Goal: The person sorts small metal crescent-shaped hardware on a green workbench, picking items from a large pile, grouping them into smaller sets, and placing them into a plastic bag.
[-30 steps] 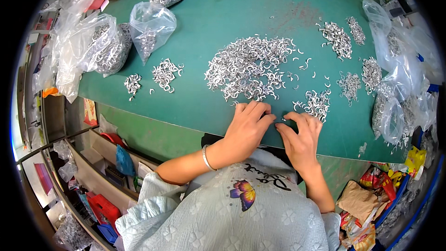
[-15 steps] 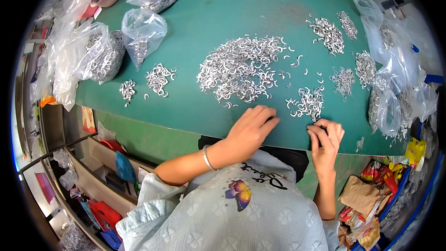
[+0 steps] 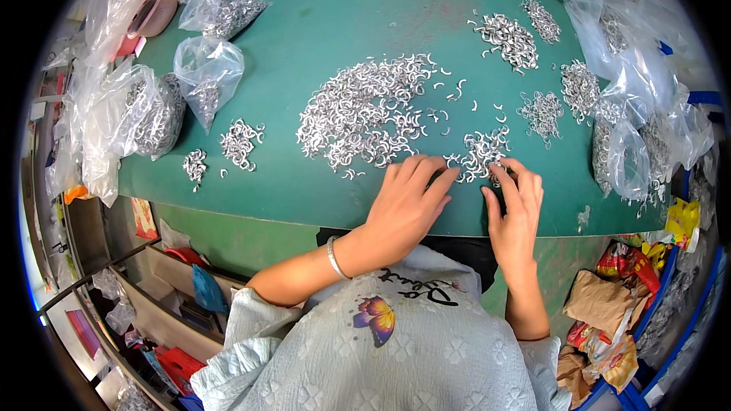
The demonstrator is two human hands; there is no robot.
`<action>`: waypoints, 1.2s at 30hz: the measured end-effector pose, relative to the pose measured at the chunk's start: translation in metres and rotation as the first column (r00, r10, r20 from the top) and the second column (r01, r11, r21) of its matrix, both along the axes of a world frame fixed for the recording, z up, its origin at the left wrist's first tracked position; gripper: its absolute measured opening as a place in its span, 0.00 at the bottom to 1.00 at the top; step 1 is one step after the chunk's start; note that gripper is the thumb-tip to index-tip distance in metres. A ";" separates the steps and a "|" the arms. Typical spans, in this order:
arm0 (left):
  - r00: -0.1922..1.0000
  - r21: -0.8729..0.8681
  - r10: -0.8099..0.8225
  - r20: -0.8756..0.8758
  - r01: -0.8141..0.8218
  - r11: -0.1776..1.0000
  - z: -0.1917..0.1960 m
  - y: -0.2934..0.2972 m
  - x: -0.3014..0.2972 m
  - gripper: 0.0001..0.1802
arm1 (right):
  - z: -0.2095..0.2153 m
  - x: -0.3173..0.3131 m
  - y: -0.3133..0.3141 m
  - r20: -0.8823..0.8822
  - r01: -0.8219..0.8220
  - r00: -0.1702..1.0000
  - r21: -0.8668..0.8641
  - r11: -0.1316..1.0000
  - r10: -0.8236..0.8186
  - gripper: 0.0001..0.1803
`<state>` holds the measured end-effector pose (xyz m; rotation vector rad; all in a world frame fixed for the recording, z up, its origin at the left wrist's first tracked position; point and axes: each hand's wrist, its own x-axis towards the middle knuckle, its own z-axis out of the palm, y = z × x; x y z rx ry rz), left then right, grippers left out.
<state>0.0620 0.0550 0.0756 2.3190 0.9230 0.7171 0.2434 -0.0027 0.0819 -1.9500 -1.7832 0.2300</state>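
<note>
A big heap of small curved silver metal pieces point(image 3: 365, 110) lies in the middle of the green table point(image 3: 335, 15). A smaller pile point(image 3: 481, 154) sits just right of it, near the front edge. My left hand point(image 3: 403, 205) lies flat on the table with its fingers spread, the fingertips touching the near edge of the small pile. My right hand point(image 3: 516, 209) rests beside it, fingers apart, its fingertips on the same pile. Whether either hand pinches a piece is hidden. A silver bangle point(image 3: 333, 257) is on my left wrist.
Clear plastic bags of the same pieces stand at the left point(image 3: 148, 114) and right point(image 3: 632, 152) edges. Smaller piles lie at the left point(image 3: 240, 143) and upper right point(image 3: 506, 36). Below the front edge are shelves point(image 3: 152, 289) and crumpled wrappers point(image 3: 609, 312).
My right hand moved from the table's front edge up to the small pile. My left hand stayed near the pile, fingers now spread flatter. The view shifted slightly.
</note>
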 end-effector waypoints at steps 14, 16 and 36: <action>0.995 -0.002 -0.023 -0.095 0.023 1.000 -0.006 0.008 0.024 0.23 | -0.006 0.020 -0.003 0.078 0.064 0.994 0.092 0.994 -0.072 0.11; 0.996 -0.015 -0.045 -0.077 0.044 0.999 -0.010 0.009 0.023 0.22 | -0.007 0.020 -0.003 0.080 0.040 0.996 0.107 0.993 -0.049 0.10; 0.999 0.015 -0.031 -0.043 0.032 0.999 -0.011 0.005 0.042 0.15 | -0.007 0.027 -0.005 0.081 -0.023 0.997 0.107 0.994 0.014 0.09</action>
